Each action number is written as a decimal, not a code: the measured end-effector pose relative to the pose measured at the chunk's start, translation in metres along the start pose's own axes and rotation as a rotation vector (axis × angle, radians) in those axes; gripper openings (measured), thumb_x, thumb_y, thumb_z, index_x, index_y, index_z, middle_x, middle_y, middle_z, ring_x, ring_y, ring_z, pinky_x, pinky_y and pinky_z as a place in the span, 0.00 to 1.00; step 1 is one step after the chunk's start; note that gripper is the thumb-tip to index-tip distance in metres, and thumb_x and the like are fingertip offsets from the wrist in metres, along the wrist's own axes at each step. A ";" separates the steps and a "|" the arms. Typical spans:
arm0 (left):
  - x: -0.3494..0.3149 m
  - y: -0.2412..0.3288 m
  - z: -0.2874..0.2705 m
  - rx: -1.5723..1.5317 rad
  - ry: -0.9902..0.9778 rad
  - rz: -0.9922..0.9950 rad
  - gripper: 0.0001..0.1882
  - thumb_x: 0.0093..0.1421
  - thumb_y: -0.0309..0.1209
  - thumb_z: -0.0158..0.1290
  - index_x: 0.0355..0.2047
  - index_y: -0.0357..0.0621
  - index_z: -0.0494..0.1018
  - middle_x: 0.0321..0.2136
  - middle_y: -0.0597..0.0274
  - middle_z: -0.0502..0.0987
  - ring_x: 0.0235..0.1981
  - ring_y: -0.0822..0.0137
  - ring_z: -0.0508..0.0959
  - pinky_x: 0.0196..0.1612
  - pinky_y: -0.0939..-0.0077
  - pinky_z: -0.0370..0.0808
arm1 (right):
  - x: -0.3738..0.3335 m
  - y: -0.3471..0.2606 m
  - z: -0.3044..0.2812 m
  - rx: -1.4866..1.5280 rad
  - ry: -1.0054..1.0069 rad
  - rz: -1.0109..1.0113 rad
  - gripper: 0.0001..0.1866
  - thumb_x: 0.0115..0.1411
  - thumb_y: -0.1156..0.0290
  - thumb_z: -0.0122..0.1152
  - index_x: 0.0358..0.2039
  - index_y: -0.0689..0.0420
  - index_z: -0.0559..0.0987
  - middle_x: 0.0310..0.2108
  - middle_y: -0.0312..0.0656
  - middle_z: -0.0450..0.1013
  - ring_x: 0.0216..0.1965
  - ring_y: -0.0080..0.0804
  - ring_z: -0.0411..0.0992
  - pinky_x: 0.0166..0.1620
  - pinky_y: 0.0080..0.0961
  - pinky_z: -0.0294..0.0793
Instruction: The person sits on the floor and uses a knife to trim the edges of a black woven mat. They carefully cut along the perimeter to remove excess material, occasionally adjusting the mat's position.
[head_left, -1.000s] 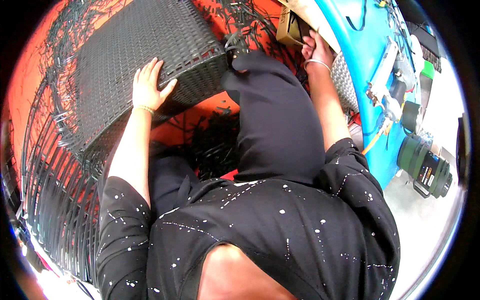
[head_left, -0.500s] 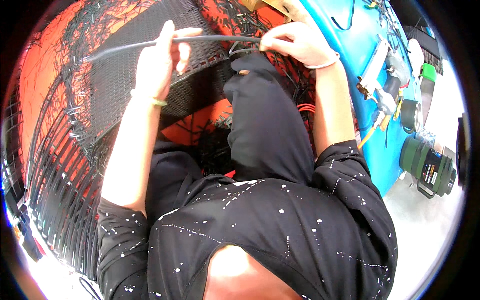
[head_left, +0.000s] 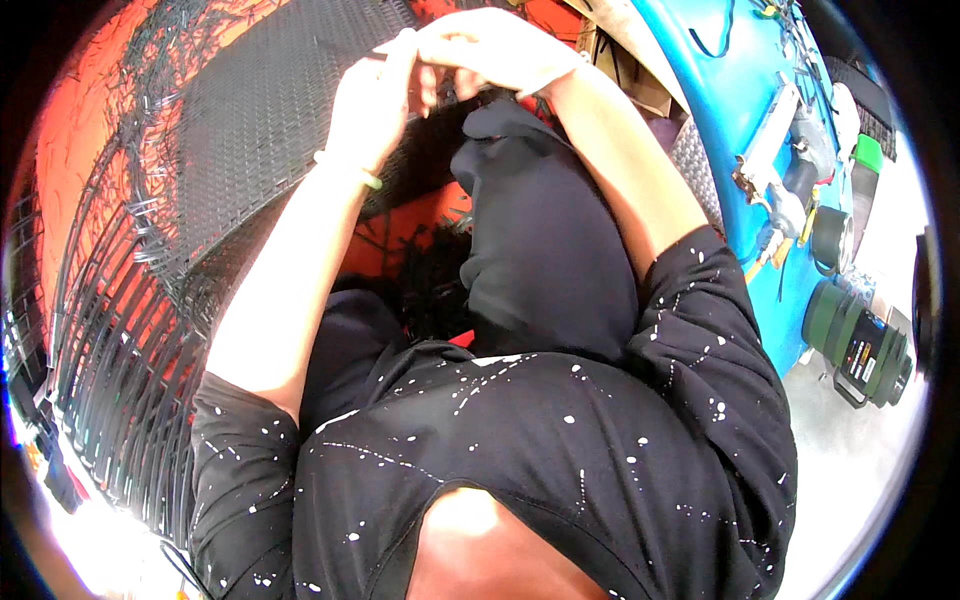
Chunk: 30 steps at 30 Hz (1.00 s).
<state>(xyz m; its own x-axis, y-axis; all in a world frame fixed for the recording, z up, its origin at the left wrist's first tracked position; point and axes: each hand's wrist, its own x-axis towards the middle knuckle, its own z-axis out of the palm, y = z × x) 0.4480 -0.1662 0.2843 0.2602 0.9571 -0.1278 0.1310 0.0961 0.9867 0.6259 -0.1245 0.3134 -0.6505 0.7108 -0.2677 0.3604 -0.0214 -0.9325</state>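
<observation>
My left hand and my right hand meet above the edge of a black woven wicker panel. The left thumb and index finger come up against the right fingertips, while the other left fingers curl. My right hand arches over from the right with its fingers bent down and closed. Whatever lies between the fingertips is hidden; the dark grey strip held earlier does not show clearly. Below the hands is my raised knee in black trousers.
Loose black strips fan out at the left over an orange surface. A blue table at the right bears a pneumatic tool. Farther right stand a dark green jug and a green-capped bottle.
My right hand has swung left to meet my left hand, which has shifted slightly right. The long grey strip stretched between them before is out of clear sight.
</observation>
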 end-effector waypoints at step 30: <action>0.015 -0.138 0.010 1.219 -0.206 0.193 0.28 0.59 0.48 0.47 0.58 0.58 0.61 0.60 0.67 0.60 0.60 0.57 0.60 0.60 0.60 0.58 | 0.002 0.166 -0.026 -0.604 0.240 0.344 0.14 0.49 0.57 0.61 0.30 0.54 0.83 0.24 0.40 0.77 0.27 0.31 0.74 0.34 0.27 0.72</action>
<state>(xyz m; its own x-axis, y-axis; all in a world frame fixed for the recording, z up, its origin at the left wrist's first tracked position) 0.4433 -0.1674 0.1450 0.5041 0.8561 -0.1136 0.8449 -0.4616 0.2704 0.7020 -0.1086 0.1647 -0.2953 0.8696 -0.3958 0.8682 0.0713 -0.4910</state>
